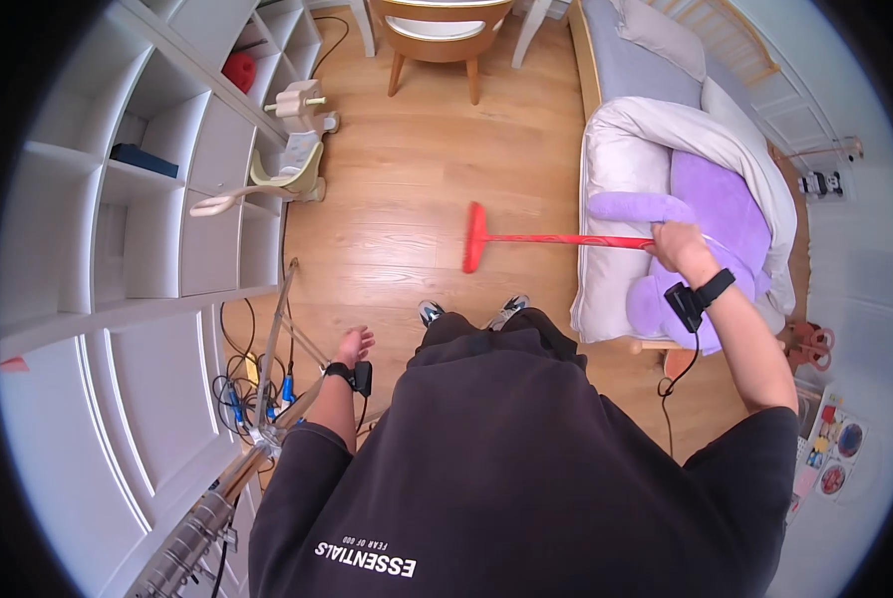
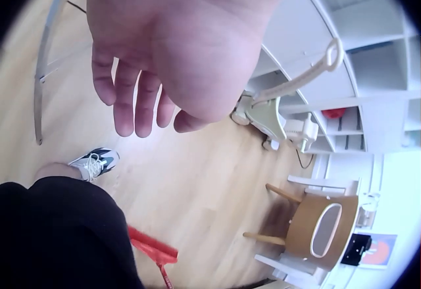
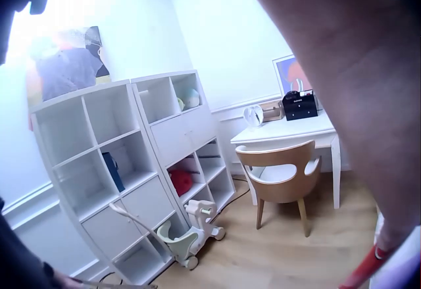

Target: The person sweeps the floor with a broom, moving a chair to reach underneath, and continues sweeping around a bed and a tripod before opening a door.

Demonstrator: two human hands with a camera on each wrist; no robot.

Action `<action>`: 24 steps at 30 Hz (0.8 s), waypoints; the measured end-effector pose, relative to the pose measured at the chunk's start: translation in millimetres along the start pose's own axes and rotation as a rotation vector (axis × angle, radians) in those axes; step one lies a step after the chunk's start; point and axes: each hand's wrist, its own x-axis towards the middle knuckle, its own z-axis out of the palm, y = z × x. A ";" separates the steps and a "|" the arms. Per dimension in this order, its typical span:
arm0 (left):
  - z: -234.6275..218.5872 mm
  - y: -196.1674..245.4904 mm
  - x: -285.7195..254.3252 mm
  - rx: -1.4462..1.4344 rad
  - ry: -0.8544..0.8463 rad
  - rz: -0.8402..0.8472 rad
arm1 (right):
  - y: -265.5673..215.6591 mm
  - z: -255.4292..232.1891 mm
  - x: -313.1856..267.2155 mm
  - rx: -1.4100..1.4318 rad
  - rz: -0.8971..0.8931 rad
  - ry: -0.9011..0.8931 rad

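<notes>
My right hand (image 1: pixel 678 246) grips the handle of a red broom (image 1: pixel 566 239), held out over the floor to the right of my body. The broom's wide head (image 1: pixel 474 237) is at the left end of the handle, in front of my feet, and the left wrist view also catches this red head (image 2: pixel 152 246). In the right wrist view only a short piece of the red handle (image 3: pixel 366 270) shows below my wrist. My left hand (image 1: pixel 355 345) hangs at my left side, palm (image 2: pixel 197 46) bare, fingers loosely bent and holding nothing.
A bed (image 1: pixel 621 169) with a purple plush toy (image 1: pixel 731 204) borders the right. White shelving (image 1: pixel 68 229) and a child's ride-on scooter (image 1: pixel 292 169) line the left. A metal stand (image 1: pixel 279 309) and tangled cables (image 1: pixel 229 384) lie near my left hand. A wooden chair (image 1: pixel 445 35) stands ahead.
</notes>
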 end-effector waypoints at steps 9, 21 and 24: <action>28.2 49.7 -24.2 0.117 -0.057 0.163 | -50.1 35.9 -19.1 0.202 -0.147 -0.218; 37.1 -72.7 -42.9 0.031 0.132 0.007 | -31.6 64.6 -25.4 0.823 -0.320 -0.155; 57.1 -100.0 -50.0 -0.032 0.162 -0.011 | -20.0 96.5 -28.2 1.091 -0.482 -0.118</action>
